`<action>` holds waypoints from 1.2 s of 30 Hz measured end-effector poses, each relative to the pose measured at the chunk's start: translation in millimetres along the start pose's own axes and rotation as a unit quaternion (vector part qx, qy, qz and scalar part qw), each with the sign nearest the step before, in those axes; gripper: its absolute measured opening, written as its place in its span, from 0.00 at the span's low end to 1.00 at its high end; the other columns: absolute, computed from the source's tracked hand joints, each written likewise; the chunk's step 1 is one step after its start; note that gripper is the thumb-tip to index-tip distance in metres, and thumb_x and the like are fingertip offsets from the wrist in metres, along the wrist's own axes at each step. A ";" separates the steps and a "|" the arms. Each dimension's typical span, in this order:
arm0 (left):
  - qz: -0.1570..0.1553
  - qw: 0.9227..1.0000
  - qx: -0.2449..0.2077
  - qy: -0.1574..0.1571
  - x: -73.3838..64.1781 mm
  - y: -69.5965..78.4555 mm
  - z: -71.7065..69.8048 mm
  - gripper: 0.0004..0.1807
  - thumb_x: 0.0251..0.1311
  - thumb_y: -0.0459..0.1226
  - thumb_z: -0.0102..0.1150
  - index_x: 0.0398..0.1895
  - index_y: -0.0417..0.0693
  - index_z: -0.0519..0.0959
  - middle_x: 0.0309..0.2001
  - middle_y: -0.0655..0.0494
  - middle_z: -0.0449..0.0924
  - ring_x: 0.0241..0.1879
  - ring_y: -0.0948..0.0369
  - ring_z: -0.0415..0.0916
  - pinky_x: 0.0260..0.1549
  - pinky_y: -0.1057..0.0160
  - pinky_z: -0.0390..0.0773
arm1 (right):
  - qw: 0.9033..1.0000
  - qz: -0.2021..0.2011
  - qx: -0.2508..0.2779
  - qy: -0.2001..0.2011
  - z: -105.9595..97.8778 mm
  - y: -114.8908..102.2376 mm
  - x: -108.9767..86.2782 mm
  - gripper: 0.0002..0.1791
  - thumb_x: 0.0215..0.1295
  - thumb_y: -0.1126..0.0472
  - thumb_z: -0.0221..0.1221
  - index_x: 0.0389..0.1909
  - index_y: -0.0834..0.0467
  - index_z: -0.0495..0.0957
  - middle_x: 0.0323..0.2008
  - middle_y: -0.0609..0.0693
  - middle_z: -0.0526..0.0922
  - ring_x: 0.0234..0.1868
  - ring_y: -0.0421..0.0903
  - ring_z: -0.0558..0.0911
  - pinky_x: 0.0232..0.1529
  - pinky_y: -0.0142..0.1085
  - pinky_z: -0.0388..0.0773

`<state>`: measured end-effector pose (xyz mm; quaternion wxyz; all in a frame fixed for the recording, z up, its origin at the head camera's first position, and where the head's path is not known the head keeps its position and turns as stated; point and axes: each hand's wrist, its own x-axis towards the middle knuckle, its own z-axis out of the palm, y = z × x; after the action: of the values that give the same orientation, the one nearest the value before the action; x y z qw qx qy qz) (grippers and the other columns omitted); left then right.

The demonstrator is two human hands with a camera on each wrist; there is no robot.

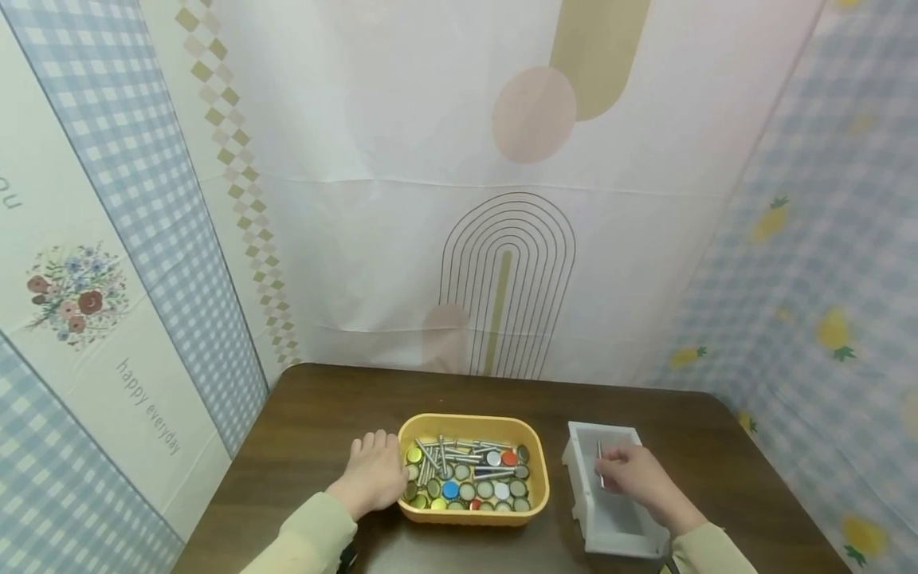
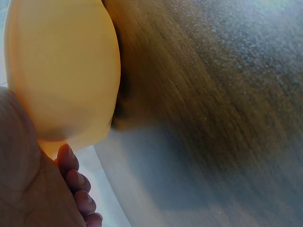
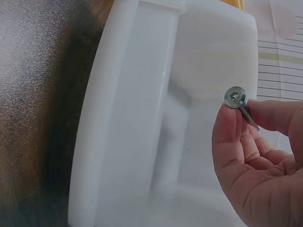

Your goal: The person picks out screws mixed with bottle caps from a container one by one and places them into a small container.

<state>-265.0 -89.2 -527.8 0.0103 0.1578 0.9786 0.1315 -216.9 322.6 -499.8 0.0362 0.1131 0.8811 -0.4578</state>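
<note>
Over the white plastic bin [image 1: 624, 544], my right hand [image 1: 637, 477] pinches a silver hex-socket bolt [image 3: 235, 97] between thumb and fingertips. The bolt's round head faces the camera in the right wrist view, and its shank runs down behind the fingers. My left hand [image 1: 373, 472] rests at the left rim of a yellow plastic basin [image 1: 473, 518], fingers pointing away from me. In the left wrist view the palm lies against the basin's outer side, with the fingertips [image 2: 81, 180] past its end. Silver bolts [image 1: 459, 457] and bottle caps [image 1: 449, 489] lie mixed in the basin.
Both containers stand on a dark brown wooden table [image 1: 323, 406], the basin left of the white bin with a narrow strip of tabletop between them. A patterned cloth [image 1: 373, 263] hangs behind the table, and checked cloths flank it on both sides.
</note>
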 end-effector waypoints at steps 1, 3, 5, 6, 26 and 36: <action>0.000 1.000 -0.003 0.000 -0.1 -0.2 -0.3 0.18 0.59 0.43 0.54 0.43 0.36 0.70 0.34 0.49 0.62 0.38 0.51 0.58 0.42 0.47 0.59 | 1.000 -0.001 0.002 0.000 0.8 0.2 0.2 0.10 0.62 0.63 0.61 0.37 0.68 0.78 0.33 0.54 0.80 0.33 0.48 0.81 0.36 0.42 0.79; 0.000 1.000 -0.001 0.001 -0.6 -0.4 -0.8 0.18 0.60 0.43 0.54 0.42 0.36 0.70 0.34 0.49 0.62 0.38 0.51 0.58 0.42 0.48 0.59 | 1.000 -0.002 0.006 0.000 2.9 0.8 0.4 0.09 0.62 0.64 0.61 0.37 0.68 0.78 0.32 0.54 0.80 0.33 0.48 0.81 0.36 0.42 0.80; 0.002 1.000 -0.003 0.003 -0.8 -0.4 -0.8 0.18 0.59 0.43 0.54 0.42 0.36 0.70 0.34 0.49 0.62 0.38 0.51 0.58 0.42 0.48 0.59 | 1.000 -0.007 0.008 -0.002 5.1 1.5 0.2 0.09 0.62 0.65 0.60 0.37 0.69 0.78 0.32 0.55 0.80 0.33 0.48 0.81 0.36 0.42 0.80; 0.003 1.000 -0.007 0.005 -0.6 -0.6 -0.2 0.17 0.59 0.43 0.54 0.41 0.36 0.70 0.34 0.49 0.62 0.38 0.51 0.58 0.41 0.48 0.58 | 1.000 -0.006 0.010 -0.002 6.2 1.5 0.0 0.09 0.62 0.66 0.60 0.36 0.69 0.77 0.32 0.55 0.79 0.33 0.48 0.81 0.36 0.42 0.80; 0.013 1.000 -0.010 0.006 -2.2 0.3 -7.6 0.14 0.60 0.42 0.53 0.38 0.39 0.69 0.32 0.51 0.61 0.37 0.52 0.58 0.40 0.49 0.59 | 0.998 0.002 -0.061 0.027 14.5 0.9 2.4 0.08 0.59 0.64 0.59 0.23 0.62 0.74 0.18 0.51 0.73 0.23 0.46 0.72 0.24 0.38 0.68; 0.016 0.999 -0.015 0.024 1.6 -6.7 7.2 0.16 0.58 0.43 0.54 0.38 0.38 0.70 0.31 0.51 0.60 0.36 0.51 0.58 0.40 0.48 0.58 | 0.999 0.005 -0.032 0.035 7.3 2.1 -5.1 0.14 0.62 0.66 0.57 0.44 0.73 0.76 0.32 0.56 0.81 0.31 0.48 0.82 0.32 0.42 0.80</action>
<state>-268.2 -93.0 -536.4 -0.0131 0.1697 0.9739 0.1500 -211.7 316.9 -504.8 0.0115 0.1326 0.8953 -0.4252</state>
